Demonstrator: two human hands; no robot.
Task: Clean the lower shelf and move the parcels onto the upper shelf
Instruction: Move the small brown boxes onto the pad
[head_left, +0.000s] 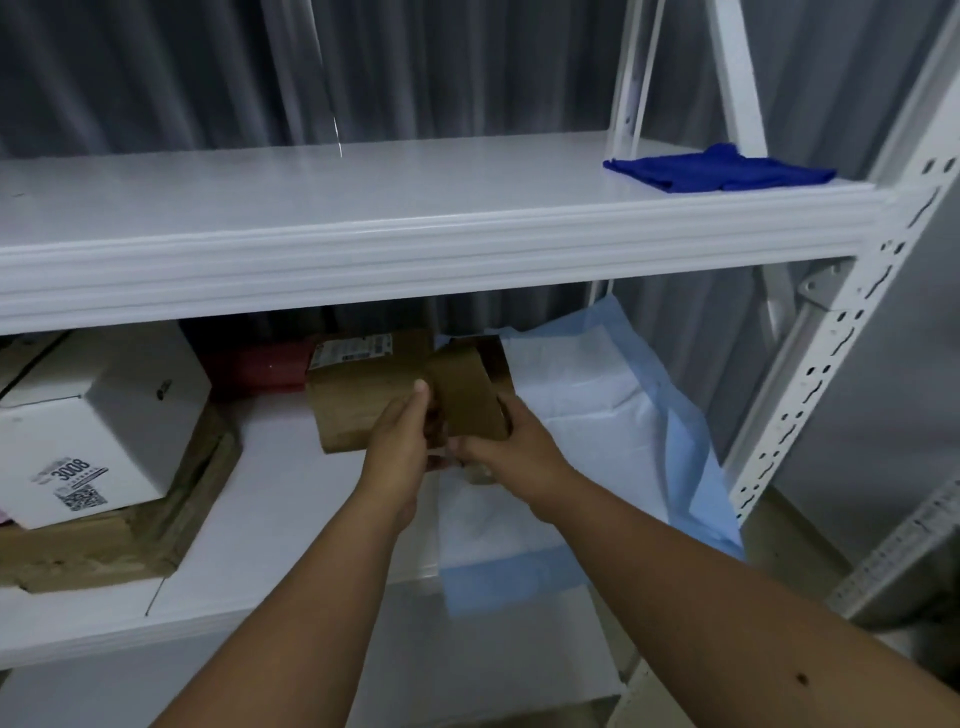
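A small brown cardboard parcel (470, 395) is gripped between my left hand (397, 444) and my right hand (511, 449), just above the lower shelf (291, 499). Right behind it lies a larger brown parcel (363, 395) with a white label. At the left of the lower shelf a white box (98, 421) rests on a flat brown parcel (104, 545). A red package (254, 366) lies at the back. The upper shelf (363, 197) carries only a dark blue cloth (719, 169) at its right end.
A pale blue and white sheet (597, 415) covers the right part of the lower shelf and hangs over its front edge. White perforated uprights (810, 384) frame the rack on the right. Grey curtains hang behind.
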